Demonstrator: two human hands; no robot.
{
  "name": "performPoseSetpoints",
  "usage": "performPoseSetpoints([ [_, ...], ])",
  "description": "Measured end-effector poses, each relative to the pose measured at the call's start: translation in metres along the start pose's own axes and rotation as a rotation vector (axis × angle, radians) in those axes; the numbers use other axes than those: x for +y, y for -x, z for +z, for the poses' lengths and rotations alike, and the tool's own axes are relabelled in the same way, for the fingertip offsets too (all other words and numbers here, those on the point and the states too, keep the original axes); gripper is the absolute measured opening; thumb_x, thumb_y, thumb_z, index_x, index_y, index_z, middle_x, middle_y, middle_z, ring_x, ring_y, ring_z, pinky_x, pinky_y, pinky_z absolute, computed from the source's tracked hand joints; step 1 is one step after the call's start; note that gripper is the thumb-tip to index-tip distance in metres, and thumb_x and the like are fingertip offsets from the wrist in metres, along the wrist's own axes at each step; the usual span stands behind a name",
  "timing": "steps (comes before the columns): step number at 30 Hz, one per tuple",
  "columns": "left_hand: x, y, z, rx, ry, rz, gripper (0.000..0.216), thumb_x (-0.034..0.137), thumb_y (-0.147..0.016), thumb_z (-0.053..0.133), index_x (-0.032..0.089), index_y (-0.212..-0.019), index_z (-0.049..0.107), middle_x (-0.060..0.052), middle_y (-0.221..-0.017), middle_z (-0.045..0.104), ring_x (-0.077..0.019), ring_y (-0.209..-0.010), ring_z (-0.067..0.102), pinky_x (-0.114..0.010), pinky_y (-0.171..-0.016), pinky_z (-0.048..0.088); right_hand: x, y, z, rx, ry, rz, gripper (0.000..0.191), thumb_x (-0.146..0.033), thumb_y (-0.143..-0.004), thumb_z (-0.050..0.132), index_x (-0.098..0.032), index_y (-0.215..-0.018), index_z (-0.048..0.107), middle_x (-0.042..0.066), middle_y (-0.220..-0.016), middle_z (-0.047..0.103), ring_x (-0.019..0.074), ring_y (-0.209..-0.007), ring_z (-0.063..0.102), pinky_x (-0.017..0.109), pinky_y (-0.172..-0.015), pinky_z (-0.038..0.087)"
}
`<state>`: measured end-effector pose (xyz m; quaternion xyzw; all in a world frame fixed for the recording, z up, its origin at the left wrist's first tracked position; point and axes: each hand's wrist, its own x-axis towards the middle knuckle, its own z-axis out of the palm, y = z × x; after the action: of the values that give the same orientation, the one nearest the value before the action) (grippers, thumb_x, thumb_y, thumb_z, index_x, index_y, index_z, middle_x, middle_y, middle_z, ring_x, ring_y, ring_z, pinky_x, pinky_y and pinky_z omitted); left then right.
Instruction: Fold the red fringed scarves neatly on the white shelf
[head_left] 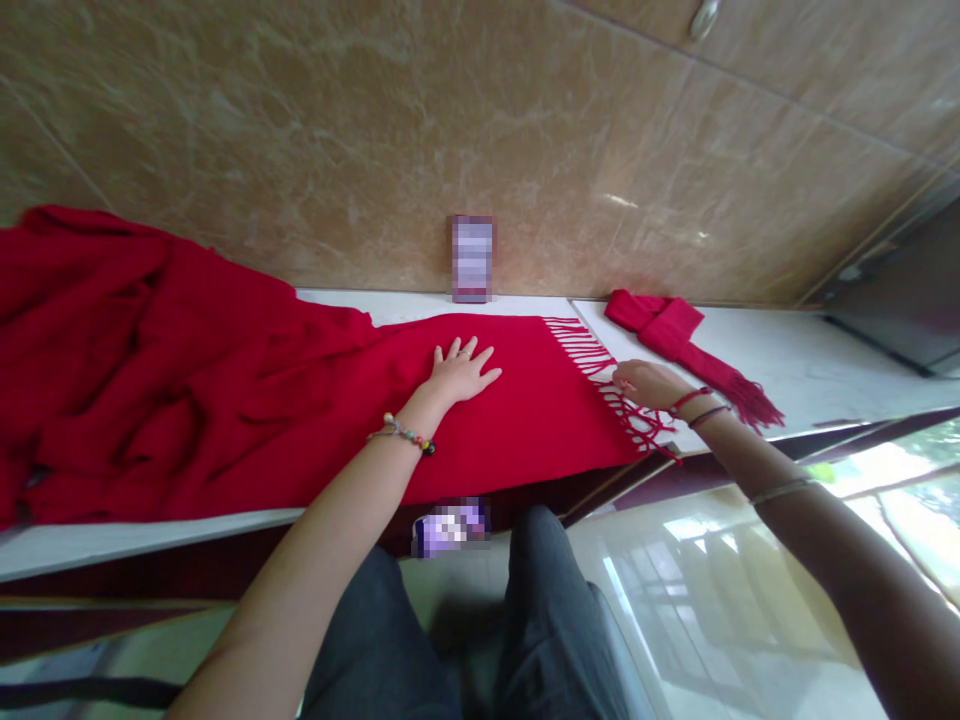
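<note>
A big red scarf [225, 400] lies spread along a white ledge [810, 360], bunched in folds at the left. My left hand [459, 368] rests flat on the scarf's smooth right part, fingers spread. My right hand [646, 384] is at the scarf's fringe [600, 375] on the right end, fingers curled into the tassels. A beaded bracelet is on my left wrist and red string bands on my right.
A second, smaller red scarf [675, 335] lies folded on the ledge further right. A small blurred card [472, 258] leans against the brown tiled wall [450, 130]. My dark trouser legs and a glossy floor [712, 600] show below the ledge.
</note>
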<state>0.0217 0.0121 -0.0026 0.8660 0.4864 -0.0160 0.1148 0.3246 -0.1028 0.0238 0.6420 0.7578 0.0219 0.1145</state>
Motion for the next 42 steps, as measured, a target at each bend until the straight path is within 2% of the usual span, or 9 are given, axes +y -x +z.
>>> performPoseSetpoints([
  [4,-0.001,-0.001,0.000,0.002,0.005,-0.001,0.062,0.056,-0.093,0.025,0.029,-0.149,0.024,-0.005,-0.158,0.011,-0.0312,-0.144,0.006,-0.057,-0.113,0.010,0.022,0.009,-0.001,0.046,0.059,0.069,0.030,-0.012,-0.083,0.041,-0.013,-0.097,0.068,0.013,-0.102,0.068,0.0244,-0.098,0.061,0.036,-0.086,0.047],
  [8,-0.001,-0.002,0.001,0.011,-0.002,0.001,0.062,0.056,-0.093,0.026,0.028,-0.148,0.025,-0.006,-0.158,0.012,-0.0315,-0.144,0.007,-0.056,-0.113,0.010,-0.004,0.003,-0.005,0.216,-0.046,-0.083,0.033,-0.013,-0.083,0.044,-0.013,-0.107,0.065,0.013,-0.110,0.065,0.0223,-0.107,0.057,0.033,-0.095,0.043],
  [13,-0.001,0.000,0.002,0.022,-0.010,-0.007,0.061,0.056,-0.093,0.024,0.029,-0.148,0.025,-0.005,-0.158,0.013,-0.0302,-0.144,0.008,-0.055,-0.113,0.011,-0.026,-0.017,-0.007,0.046,-0.067,-0.042,0.030,-0.008,-0.077,0.046,-0.012,-0.100,0.065,0.011,-0.102,0.068,0.0201,-0.095,0.061,0.029,-0.086,0.046],
  [21,0.000,-0.001,0.001,0.005,-0.007,-0.007,0.061,0.055,-0.093,0.024,0.029,-0.149,0.023,-0.004,-0.158,0.012,-0.0300,-0.145,0.006,-0.056,-0.113,0.011,0.021,0.002,0.007,0.096,0.173,0.198,0.034,-0.007,-0.079,0.041,-0.013,-0.097,0.070,0.016,-0.113,0.062,0.0285,-0.103,0.058,0.039,-0.081,0.048],
  [26,0.000,-0.001,0.001,0.005,-0.009,0.000,0.061,0.055,-0.094,0.024,0.028,-0.148,0.024,-0.006,-0.158,0.012,-0.0310,-0.144,0.007,-0.057,-0.113,0.011,-0.015,0.015,-0.008,0.260,-0.113,-0.017,0.028,-0.013,-0.083,0.043,-0.014,-0.095,0.067,0.012,-0.101,0.065,0.0214,-0.096,0.059,0.032,-0.087,0.047],
  [30,0.000,-0.001,0.001,0.004,-0.024,-0.002,0.061,0.055,-0.094,0.024,0.028,-0.148,0.025,-0.006,-0.158,0.012,-0.0307,-0.144,0.007,-0.056,-0.113,0.010,-0.043,0.018,-0.013,0.112,-0.130,-0.133,0.024,-0.009,-0.077,0.046,-0.016,-0.089,0.065,0.009,-0.094,0.066,0.0195,-0.091,0.061,0.030,-0.083,0.047],
  [36,-0.001,0.000,0.001,0.002,-0.015,-0.002,0.060,0.055,-0.094,0.023,0.029,-0.148,0.024,-0.005,-0.158,0.012,-0.0305,-0.144,0.006,-0.056,-0.113,0.010,0.009,0.021,0.002,-0.013,0.035,0.060,0.030,-0.005,-0.072,0.050,-0.016,-0.095,0.067,0.011,-0.098,0.067,0.0216,-0.093,0.063,0.030,-0.083,0.048],
  [39,-0.001,-0.001,0.001,0.000,-0.005,-0.001,0.061,0.055,-0.094,0.024,0.029,-0.148,0.024,-0.005,-0.158,0.012,-0.0303,-0.145,0.006,-0.056,-0.113,0.009,0.029,0.023,0.001,0.041,0.038,0.068,0.029,-0.006,-0.072,0.049,-0.014,-0.092,0.068,0.013,-0.097,0.067,0.0242,-0.092,0.063,0.034,-0.085,0.049],
  [42,-0.001,-0.002,0.001,0.003,-0.009,0.003,0.061,0.055,-0.094,0.024,0.028,-0.148,0.024,-0.006,-0.158,0.012,-0.0307,-0.144,0.006,-0.057,-0.113,0.009,0.014,0.025,-0.007,0.169,-0.083,-0.067,0.025,-0.011,-0.077,0.048,-0.015,-0.093,0.067,0.012,-0.097,0.066,0.0226,-0.091,0.062,0.034,-0.084,0.049],
])
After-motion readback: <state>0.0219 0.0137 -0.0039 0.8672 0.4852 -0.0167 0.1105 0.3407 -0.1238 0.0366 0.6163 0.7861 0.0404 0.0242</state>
